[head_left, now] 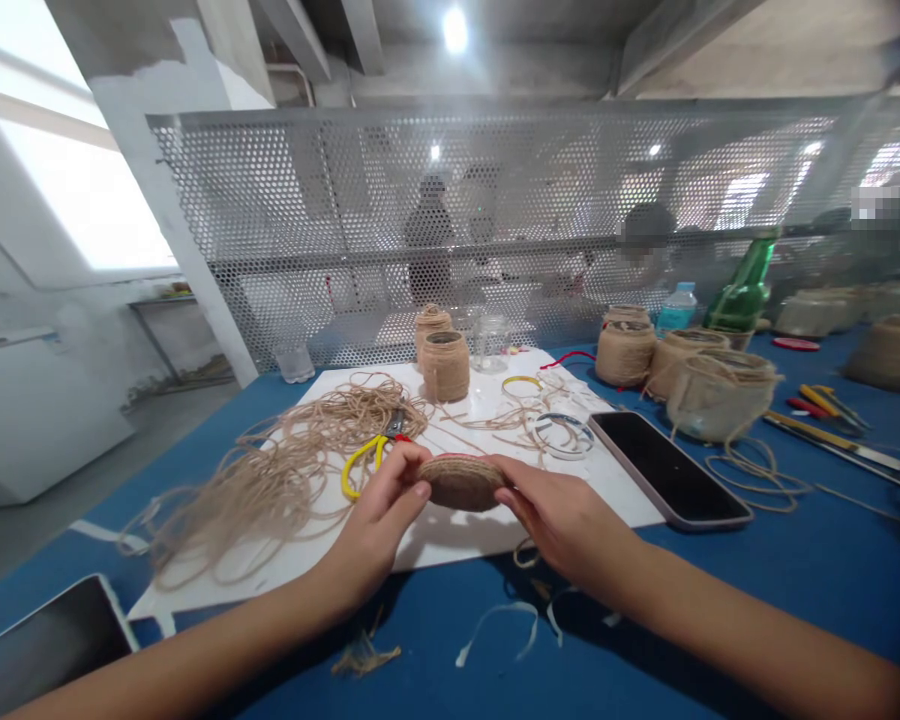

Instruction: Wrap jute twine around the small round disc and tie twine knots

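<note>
Between my two hands is a round jar lid wrapped in jute twine (pixel 463 484), held tilted above the white paper (pixel 450 545). A red edge shows along its top. My left hand (pixel 379 520) grips its left side, thumb in front. My right hand (pixel 555 510) pinches its right side in the same way. Just behind my left hand lie yellow-handled scissors (pixel 356 470), partly hidden by it. A loose heap of jute twine (pixel 300 450) spreads to the left of my hands. Further back stand a twine-wrapped jar (pixel 446 368) and a clear glass jar (pixel 491 345).
A phone (pixel 671 470) lies right of my hands, another dark-screened device (pixel 52 650) at lower left. Rolls of clear tape (pixel 562 436), wrapped jars (pixel 720 395), a green bottle (pixel 742 285) and cutters (pixel 832 408) occupy the right side. A perforated metal screen (pixel 360 220) borders the blue table (pixel 435 670).
</note>
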`<state>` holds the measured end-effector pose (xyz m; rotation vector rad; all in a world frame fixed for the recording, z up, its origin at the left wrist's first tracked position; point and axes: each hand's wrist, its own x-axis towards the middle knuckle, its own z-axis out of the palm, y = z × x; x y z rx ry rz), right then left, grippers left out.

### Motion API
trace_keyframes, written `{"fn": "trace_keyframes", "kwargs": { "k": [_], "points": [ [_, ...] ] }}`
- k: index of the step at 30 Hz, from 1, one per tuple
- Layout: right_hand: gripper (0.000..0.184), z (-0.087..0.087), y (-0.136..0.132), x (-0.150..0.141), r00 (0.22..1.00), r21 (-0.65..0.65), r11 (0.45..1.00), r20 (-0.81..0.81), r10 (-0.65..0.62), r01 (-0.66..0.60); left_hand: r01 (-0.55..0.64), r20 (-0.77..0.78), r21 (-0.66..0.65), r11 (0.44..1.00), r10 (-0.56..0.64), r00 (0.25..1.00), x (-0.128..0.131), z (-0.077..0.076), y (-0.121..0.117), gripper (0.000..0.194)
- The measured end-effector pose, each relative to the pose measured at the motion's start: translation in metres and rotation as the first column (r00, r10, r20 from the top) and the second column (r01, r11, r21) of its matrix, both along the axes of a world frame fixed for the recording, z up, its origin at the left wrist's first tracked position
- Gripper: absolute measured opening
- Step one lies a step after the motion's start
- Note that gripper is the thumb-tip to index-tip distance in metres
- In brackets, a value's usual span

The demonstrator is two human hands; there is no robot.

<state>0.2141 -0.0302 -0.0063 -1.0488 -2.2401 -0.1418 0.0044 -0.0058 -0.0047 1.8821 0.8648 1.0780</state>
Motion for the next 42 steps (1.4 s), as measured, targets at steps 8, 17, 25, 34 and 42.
{"fn": "trace_keyframes", "kwargs": {
  "k": [8, 17, 25, 34, 42],
  "points": [
    [0.033, -0.001, -0.007, -0.002, 0.955, 0.013, 0.995, 0.281, 0.091, -0.099, 0.09, -0.34, 0.452, 0.888, 0.078, 0.937, 0.005, 0.012, -0.012, 0.028],
    [0.022, 0.003, -0.009, -0.009, 0.975, -0.005, 0.993, 0.188, 0.12, -0.121, 0.148, -0.247, 0.285, 0.947, -0.076, 0.966, 0.006, 0.003, -0.011, 0.017],
    [0.022, 0.004, -0.01, -0.007, 0.978, 0.06, 0.993, 0.187, 0.089, -0.101, 0.125, -0.063, 0.19, 0.974, -0.115, 0.991, 0.004, 0.003, -0.01, 0.011],
    [0.029, 0.005, -0.009, -0.004, 0.972, 0.207, 0.975, 0.234, 0.031, -0.081, 0.105, 0.048, 0.048, 0.993, -0.107, 0.993, 0.003, 0.003, -0.01, 0.011],
    [0.032, 0.005, -0.01, -0.006, 0.987, 0.09, 0.992, 0.139, 0.075, -0.088, 0.151, 0.131, -0.027, 0.988, -0.146, 0.981, 0.006, 0.0, -0.008, 0.01]
  ]
}}
